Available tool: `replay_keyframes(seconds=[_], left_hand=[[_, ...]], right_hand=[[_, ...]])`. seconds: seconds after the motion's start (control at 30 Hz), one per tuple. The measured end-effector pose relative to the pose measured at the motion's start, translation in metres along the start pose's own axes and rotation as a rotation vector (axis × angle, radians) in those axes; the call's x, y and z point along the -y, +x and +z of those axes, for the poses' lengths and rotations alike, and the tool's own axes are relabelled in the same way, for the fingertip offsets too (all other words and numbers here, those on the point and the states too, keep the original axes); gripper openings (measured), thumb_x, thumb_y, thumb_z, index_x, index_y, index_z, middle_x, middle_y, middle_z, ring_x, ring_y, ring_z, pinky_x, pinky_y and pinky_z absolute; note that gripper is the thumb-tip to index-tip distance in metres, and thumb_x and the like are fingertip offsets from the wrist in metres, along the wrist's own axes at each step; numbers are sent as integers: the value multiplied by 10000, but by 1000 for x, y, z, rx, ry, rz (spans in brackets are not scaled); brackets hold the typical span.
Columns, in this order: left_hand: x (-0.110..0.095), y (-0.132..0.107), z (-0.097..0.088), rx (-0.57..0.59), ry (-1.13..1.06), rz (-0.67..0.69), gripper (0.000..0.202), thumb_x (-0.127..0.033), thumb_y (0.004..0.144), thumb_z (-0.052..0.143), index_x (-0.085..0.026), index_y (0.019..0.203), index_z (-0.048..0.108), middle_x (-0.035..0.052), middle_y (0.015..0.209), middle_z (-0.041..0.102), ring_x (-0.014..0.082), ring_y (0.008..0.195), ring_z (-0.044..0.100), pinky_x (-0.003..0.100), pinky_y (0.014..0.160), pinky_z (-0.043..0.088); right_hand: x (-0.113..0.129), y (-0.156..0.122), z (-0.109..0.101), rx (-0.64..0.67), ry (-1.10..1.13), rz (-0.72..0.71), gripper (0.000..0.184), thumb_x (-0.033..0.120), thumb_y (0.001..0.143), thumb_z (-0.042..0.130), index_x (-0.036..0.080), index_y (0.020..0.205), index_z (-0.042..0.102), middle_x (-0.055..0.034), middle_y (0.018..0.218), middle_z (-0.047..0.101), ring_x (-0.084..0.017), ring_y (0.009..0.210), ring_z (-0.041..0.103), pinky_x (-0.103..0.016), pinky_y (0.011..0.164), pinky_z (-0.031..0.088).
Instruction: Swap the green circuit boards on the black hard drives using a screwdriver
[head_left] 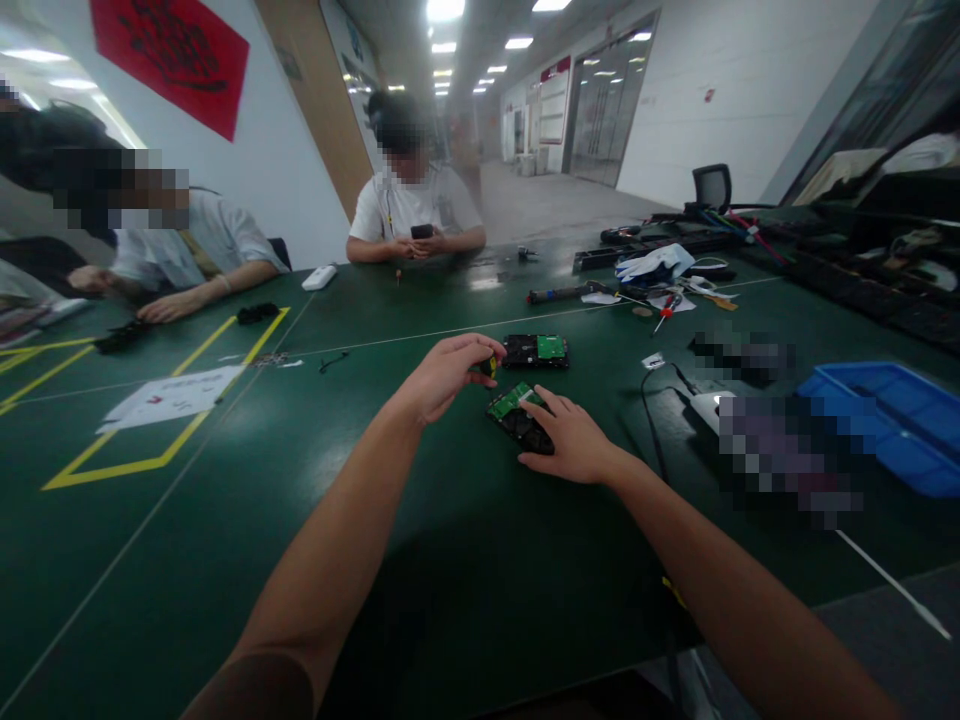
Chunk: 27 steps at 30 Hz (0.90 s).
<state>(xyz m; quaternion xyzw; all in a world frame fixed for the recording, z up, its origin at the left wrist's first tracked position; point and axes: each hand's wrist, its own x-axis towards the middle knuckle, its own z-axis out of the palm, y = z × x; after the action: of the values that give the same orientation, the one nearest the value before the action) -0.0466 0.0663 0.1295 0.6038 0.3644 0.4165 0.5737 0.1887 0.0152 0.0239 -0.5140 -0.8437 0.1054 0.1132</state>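
My left hand (pixel 444 376) pinches a small black-and-yellow handle (pixel 491 366) between thumb and fingers, just above the nearer hard drive. Its lower end is too small to make out. This hard drive (pixel 517 402), with its green circuit board facing up, lies tilted on the green table (pixel 420 520). My right hand (pixel 574 435) holds it at its right side, fingers over the board and thumb by the near edge. A second hard drive (pixel 551 350), also board side up, rests just behind, touched by neither hand as far as I can see.
A blue bin (pixel 892 420) stands at the right, near a cable (pixel 652 420). Behind are a red-tipped screwdriver (pixel 664 314), white gloves (pixel 656 263) and loose parts. Paper (pixel 169 400) lies inside yellow tape at the left. Two people (pixel 416 200) sit across the table.
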Motion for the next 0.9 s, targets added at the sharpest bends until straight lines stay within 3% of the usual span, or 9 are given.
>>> replay_keyframes(seconds=[0.4, 0.6, 0.9], left_hand=[[-2, -3, -1, -15, 153, 18, 204, -308, 891, 641, -216, 1007, 782, 77, 1112, 712, 190, 957, 612, 273, 710, 504], [-3, -2, 0, -16, 60, -23, 168, -258, 869, 646, -189, 1011, 704, 70, 982, 701, 183, 893, 639, 275, 674, 488], [-3, -3, 2, -8, -56, -63, 90, -227, 871, 629, -186, 933, 579, 116, 994, 743, 215, 945, 683, 297, 692, 499]], right_hand=[[0, 0, -1, 7, 1, 3, 955, 765, 828, 608, 250, 1601, 385, -159, 1710, 207, -451, 1488, 317, -620, 1155, 312], [1, 0, -2, 14, 1, 6, 943, 749, 830, 616, 253, 1599, 387, -157, 1708, 216, -458, 1493, 303, -626, 1164, 291], [3, -1, -3, 12, -10, 9, 946, 730, 826, 637, 240, 1597, 392, -168, 1704, 220, -448, 1478, 337, -609, 1154, 320]])
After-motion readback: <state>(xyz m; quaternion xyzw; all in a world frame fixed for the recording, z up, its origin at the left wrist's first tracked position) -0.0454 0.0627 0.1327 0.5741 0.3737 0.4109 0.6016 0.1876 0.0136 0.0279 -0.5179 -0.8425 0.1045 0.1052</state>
